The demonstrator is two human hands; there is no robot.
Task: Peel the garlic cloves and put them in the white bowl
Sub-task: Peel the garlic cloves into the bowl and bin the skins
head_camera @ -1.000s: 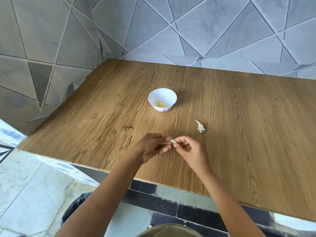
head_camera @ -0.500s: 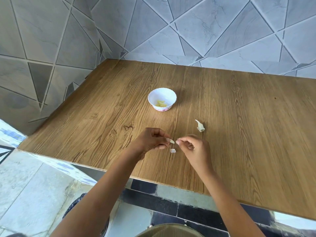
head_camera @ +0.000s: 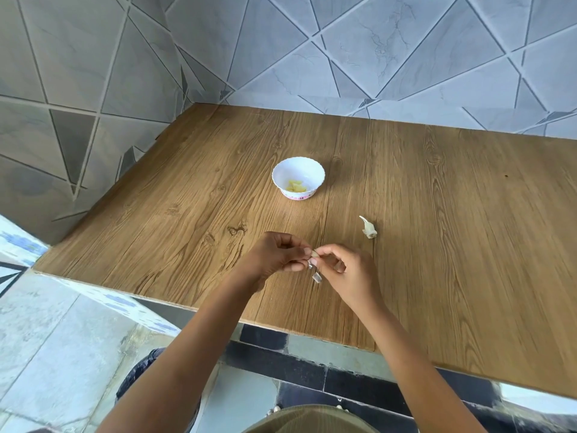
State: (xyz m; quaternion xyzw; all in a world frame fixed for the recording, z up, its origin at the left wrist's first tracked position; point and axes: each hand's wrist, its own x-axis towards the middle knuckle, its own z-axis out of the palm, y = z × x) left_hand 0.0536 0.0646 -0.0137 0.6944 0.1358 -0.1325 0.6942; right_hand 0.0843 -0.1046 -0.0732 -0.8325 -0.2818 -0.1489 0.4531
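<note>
A small pale garlic clove [head_camera: 314, 254] is pinched between my left hand [head_camera: 274, 255] and my right hand [head_camera: 346, 273], just above the wooden table near its front edge. Both hands' fingertips meet on the clove, and most of it is hidden by them. A scrap of skin [head_camera: 316, 278] lies on the table right below the hands. The white bowl [head_camera: 298, 177] stands farther back at the table's middle, with a few yellowish peeled cloves [head_camera: 295, 186] inside.
A garlic piece with a dry stalk [head_camera: 368, 229] lies on the table to the right of the hands. The wooden table [head_camera: 452, 245] meets tiled walls at the back and left. Tiled floor shows below the front edge.
A scrap of skin dropped from the clove onto the table. The hands parted slightly, then closed together on the clove again.
</note>
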